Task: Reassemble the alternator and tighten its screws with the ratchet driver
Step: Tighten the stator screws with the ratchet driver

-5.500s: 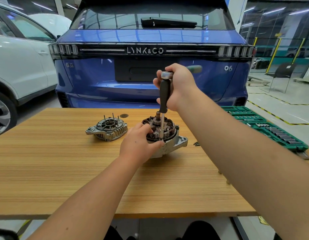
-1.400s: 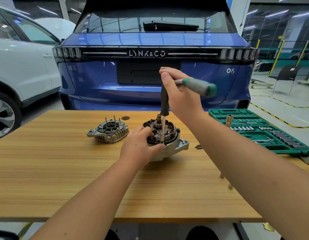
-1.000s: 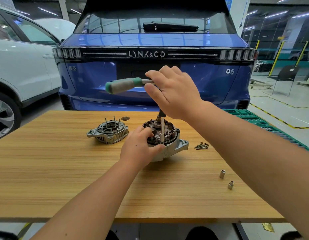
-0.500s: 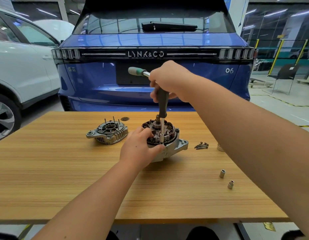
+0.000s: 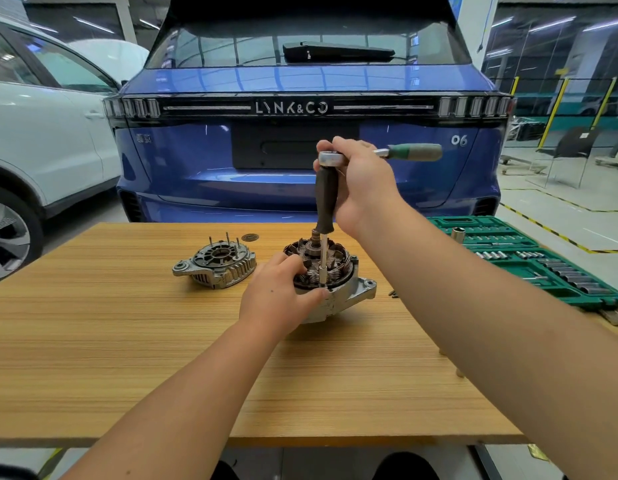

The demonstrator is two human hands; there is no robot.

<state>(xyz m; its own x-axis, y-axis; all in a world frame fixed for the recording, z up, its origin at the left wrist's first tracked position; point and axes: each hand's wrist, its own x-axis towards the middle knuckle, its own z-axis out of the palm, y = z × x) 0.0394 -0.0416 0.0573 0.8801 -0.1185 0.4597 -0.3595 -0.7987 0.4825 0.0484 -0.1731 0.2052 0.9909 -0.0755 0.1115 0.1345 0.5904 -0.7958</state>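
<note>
The right hand [image 5: 361, 183] reaches in from the lower right, fingers curled round the ratchet driver [image 5: 325, 202] just above centre frame. The driver's dark shaft stands upright, tip down on the alternator [image 5: 330, 277] at the counter [image 5: 93, 341] centre; its green handle points right (roughly level). The left hand [image 5: 278, 297] grips the alternator's near left side. The end cover [image 5: 215, 263] lies to the left.

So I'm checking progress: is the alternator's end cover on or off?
Off. The cover lies apart on the table, left of the alternator, whose windings are exposed.
</note>
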